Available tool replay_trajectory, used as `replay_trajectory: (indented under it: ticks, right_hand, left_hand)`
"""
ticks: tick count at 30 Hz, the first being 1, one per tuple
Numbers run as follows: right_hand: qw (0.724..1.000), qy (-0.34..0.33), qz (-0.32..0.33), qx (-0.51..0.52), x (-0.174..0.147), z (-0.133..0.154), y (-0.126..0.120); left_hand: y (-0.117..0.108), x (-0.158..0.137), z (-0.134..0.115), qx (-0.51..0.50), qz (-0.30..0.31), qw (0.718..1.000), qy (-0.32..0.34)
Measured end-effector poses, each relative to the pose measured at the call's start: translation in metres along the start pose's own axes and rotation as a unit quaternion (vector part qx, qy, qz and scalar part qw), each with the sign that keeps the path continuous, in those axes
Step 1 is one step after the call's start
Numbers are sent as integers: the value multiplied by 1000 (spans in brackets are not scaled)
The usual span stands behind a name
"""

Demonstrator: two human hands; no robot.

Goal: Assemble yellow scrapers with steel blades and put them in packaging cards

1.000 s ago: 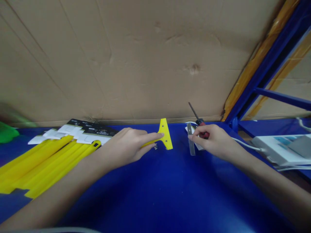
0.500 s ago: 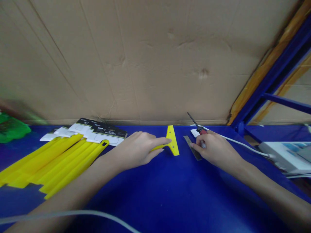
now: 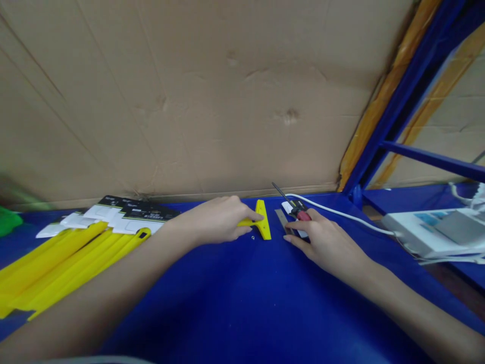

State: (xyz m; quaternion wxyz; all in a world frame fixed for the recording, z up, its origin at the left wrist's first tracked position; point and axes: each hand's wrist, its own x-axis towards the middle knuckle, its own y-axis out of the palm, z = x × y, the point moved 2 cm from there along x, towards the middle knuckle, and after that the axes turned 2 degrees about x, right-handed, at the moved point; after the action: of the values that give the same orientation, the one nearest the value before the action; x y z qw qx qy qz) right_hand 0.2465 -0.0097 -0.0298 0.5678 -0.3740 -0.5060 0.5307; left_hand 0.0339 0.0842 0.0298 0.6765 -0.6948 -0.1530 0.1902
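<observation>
My left hand (image 3: 220, 221) is closed around the handle of a yellow scraper (image 3: 264, 222), its index finger stretched along the neck. Two holes show in the scraper's wide head, which lies on the blue table. My right hand (image 3: 328, 235) keeps a screwdriver (image 3: 303, 213) with a red and black handle tucked in it, the shaft pointing up and left. Its thumb and fingertips touch the edge of a flat metal blade (image 3: 282, 218) right of the scraper head. A tiny nut-like piece (image 3: 253, 237) lies below the scraper's neck.
Several yellow handle-like pieces (image 3: 71, 258) and black-and-white packaging cards (image 3: 125, 212) lie at left on the blue table (image 3: 235, 308). A white power strip (image 3: 424, 227) with a cable stands at right, beside a blue metal frame (image 3: 401, 106). Cardboard (image 3: 212, 101) stands behind.
The view has shifted to the right. My right hand has lowered its fingertips to the metal blade, screwdriver still in it. My left hand still holds the scraper; the tiny piece now shows.
</observation>
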Motion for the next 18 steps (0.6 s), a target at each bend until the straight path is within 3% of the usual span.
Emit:
replay_trajectory:
  ticks: [8, 14, 18]
  right_hand:
    - [1000, -5, -17, 21, 1, -15, -5]
    - [1000, 3, 1, -3, 0, -23, -5]
    - [1000, 3, -4, -4, -1, -23, -5]
  left_hand:
    - [-14, 20, 4, -1, 28, 1000, 5]
    - [-13, 29, 8, -43, 90, 995, 5]
    - [-14, 34, 11, -48, 78, 996, -3]
